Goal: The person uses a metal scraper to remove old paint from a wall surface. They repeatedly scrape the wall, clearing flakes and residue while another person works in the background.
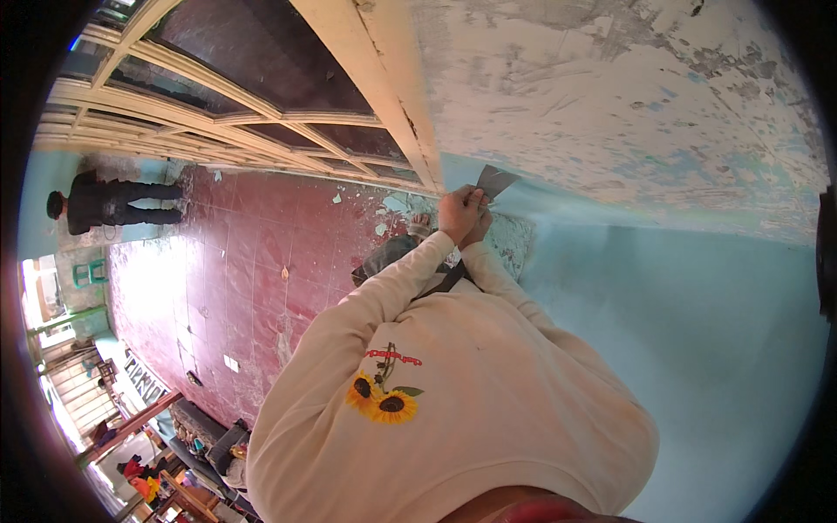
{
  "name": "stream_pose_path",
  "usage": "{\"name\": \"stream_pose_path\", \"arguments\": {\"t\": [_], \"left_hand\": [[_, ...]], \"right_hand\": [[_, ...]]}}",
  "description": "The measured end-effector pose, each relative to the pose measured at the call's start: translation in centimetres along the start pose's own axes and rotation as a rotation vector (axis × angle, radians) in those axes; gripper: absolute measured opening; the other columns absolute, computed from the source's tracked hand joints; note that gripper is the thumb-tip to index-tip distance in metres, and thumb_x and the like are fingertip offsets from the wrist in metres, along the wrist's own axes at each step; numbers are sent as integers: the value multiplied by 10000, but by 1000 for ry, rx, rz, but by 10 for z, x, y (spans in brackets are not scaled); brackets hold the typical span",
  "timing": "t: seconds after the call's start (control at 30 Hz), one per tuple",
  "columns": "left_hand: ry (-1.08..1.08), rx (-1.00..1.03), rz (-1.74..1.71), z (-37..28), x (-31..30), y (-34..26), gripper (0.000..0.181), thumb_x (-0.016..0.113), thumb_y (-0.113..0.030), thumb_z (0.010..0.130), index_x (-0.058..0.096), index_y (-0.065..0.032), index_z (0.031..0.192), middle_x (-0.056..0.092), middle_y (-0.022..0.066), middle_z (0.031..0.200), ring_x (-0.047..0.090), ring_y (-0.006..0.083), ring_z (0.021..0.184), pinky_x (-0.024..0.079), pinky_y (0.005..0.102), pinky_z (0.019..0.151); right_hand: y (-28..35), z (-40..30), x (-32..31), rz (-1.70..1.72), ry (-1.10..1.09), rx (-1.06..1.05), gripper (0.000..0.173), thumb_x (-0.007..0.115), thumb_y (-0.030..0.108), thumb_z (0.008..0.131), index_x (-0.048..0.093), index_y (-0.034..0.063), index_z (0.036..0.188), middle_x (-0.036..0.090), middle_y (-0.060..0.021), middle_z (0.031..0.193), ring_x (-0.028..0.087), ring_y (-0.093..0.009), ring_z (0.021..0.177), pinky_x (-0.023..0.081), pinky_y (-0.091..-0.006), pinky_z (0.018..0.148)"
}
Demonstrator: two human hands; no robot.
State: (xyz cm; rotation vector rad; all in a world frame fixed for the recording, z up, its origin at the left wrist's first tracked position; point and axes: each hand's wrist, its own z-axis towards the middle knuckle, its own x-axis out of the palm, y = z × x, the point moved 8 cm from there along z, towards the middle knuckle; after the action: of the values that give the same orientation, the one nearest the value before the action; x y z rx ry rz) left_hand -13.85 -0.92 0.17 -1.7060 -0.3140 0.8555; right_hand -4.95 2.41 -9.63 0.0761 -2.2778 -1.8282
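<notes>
My left hand [460, 210] pinches the lower corner of a small dark grey sheet [497, 182], which looks like sandpaper. Just to the right and partly behind it, my right hand [479, 229] has its fingertips at the same lower edge of the sheet; the left hand hides part of them. The sheet has a bend or fold across it and is held up near the corner where the blue wall [660, 287] meets the patchy, scraped white wall [588, 98]. Whether it touches the wall cannot be told.
A cream wooden frame with glass panes [281, 118] runs along the upper left. Paint flakes [395, 204] litter the red tiled floor [261, 261] near my foot [419, 227]. Another person [111, 202] stands far left by a wall. A green stool [89, 273] and dark seating [203, 425] stand farther off.
</notes>
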Motion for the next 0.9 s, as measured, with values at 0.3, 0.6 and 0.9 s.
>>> {"name": "stream_pose_path", "arguments": {"t": [0.3,0.6,0.9], "left_hand": [[226,-13,-463,0,38,9,314,563,-296,946,620,7,884,630,92,726,555,117,697,464,301,632],[204,48,-255,2,39,16,315,543,-292,955,617,9,902,648,106,751,584,148,697,468,321,634],[350,-19,-374,1,54,27,321,525,-294,974,625,10,994,677,97,923,621,191,821,499,344,783]], "right_hand": [[43,12,-41,-428,-83,-289,549,424,443,983,667,-30,846,634,-185,641,645,-276,588,451,-394,543],[12,13,-44,-151,69,-46,591,437,469,975,632,-57,790,573,-129,537,559,-192,472,393,-366,447],[45,14,-52,-421,-24,-315,567,470,460,964,639,-43,767,573,-131,533,563,-195,474,414,-377,466]]}}
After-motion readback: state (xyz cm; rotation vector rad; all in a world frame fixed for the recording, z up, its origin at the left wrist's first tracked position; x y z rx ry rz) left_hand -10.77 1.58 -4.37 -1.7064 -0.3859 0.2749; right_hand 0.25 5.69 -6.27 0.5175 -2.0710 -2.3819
